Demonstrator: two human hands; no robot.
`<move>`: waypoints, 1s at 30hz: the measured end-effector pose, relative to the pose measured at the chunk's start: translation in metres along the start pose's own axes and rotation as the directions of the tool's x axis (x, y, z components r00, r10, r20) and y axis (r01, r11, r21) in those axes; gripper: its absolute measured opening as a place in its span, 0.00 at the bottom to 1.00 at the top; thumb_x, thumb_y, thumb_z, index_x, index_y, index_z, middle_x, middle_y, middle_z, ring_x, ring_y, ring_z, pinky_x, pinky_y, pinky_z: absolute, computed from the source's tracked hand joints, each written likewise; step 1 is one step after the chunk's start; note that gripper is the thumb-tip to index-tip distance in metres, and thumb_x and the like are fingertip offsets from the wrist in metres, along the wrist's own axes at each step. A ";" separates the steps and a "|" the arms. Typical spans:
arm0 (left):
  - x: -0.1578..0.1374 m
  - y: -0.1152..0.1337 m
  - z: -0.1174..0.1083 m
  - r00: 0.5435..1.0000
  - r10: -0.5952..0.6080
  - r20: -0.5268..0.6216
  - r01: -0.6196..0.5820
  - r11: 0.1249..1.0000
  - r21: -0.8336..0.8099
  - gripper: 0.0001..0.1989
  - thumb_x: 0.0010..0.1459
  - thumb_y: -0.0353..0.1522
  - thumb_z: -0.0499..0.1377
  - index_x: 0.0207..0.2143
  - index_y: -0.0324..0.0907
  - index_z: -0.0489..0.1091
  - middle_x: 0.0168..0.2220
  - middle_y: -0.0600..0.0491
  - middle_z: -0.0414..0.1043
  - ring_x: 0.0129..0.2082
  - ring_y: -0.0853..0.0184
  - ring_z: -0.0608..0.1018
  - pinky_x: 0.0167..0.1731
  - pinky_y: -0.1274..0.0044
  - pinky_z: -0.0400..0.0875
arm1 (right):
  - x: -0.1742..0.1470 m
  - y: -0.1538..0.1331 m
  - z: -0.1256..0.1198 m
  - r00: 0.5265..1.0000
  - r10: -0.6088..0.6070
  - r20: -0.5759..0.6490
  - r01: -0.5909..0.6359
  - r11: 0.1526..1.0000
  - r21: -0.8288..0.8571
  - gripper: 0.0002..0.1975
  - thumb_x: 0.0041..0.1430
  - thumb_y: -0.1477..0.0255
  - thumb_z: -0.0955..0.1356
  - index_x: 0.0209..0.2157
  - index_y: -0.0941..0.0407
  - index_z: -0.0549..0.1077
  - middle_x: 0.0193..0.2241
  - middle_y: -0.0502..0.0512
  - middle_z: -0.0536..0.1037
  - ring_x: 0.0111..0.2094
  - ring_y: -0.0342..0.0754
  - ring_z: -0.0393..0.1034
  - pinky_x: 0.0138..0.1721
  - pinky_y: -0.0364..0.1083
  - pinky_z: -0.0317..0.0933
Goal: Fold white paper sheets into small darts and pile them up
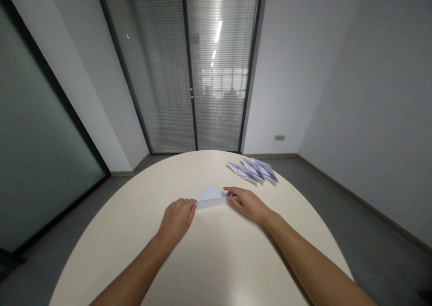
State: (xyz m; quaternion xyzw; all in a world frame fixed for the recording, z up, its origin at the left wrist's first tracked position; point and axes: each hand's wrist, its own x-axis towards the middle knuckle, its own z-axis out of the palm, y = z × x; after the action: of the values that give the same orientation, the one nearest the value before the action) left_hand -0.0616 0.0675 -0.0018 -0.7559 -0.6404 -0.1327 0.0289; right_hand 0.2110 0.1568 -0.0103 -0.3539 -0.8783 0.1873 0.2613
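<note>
A folded sheet of white paper [211, 198] lies on the table between my hands. Its back part rises to a triangular point, and a straight folded strip runs along the edge nearest me. My left hand [177, 217] is closed on the paper's left end, thumb towards the strip. At the right end, my right hand [245, 201] pinches the strip between thumb and fingers, with the index finger stretched above it. Both ends of the paper are partly hidden by my fingers.
Several folded paper pieces [253, 170] lie overlapping near the far right edge of the round cream table [135, 234]. Beyond the table stands a glass partition with blinds [219, 117]. Plain walls rise to either side, with a socket [279, 137] low on the far wall.
</note>
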 end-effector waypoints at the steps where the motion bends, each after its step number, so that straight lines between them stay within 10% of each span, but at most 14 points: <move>1: 0.000 -0.001 0.001 1.000 -0.009 -0.007 0.009 1.000 -0.014 0.13 0.68 0.31 0.51 0.45 0.43 0.75 0.43 0.49 0.79 0.45 0.60 0.78 0.46 0.70 0.69 | 0.000 0.002 0.001 1.000 -0.009 -0.011 0.009 1.000 -0.009 0.19 0.67 0.67 0.63 0.58 0.52 0.69 0.50 0.57 0.78 0.49 0.53 0.74 0.51 0.51 0.66; 23: -0.002 0.000 0.004 0.994 -0.055 -0.096 0.053 0.998 -0.023 0.17 0.64 0.29 0.55 0.55 0.41 0.70 0.48 0.45 0.75 0.49 0.57 0.73 0.50 0.67 0.67 | 0.001 -0.011 0.007 0.998 -0.022 -0.061 0.009 0.977 -0.212 0.16 0.63 0.80 0.63 0.46 0.52 0.77 0.53 0.57 0.73 0.53 0.50 0.69 0.55 0.50 0.64; 30: 0.002 -0.001 0.008 0.980 0.131 -0.149 -0.139 0.989 -0.046 0.20 0.60 0.21 0.57 0.49 0.47 0.76 0.56 0.49 0.72 0.56 0.58 0.69 0.57 0.64 0.64 | 0.002 -0.014 0.006 0.998 0.014 -0.067 -0.034 0.954 -0.299 0.15 0.63 0.80 0.64 0.46 0.54 0.78 0.54 0.60 0.74 0.53 0.52 0.69 0.55 0.51 0.63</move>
State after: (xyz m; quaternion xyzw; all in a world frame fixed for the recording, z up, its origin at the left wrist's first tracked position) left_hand -0.0604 0.0717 -0.0093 -0.7866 -0.5797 -0.2032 0.0630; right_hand 0.1984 0.1480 -0.0072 -0.4059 -0.8833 0.0437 0.2305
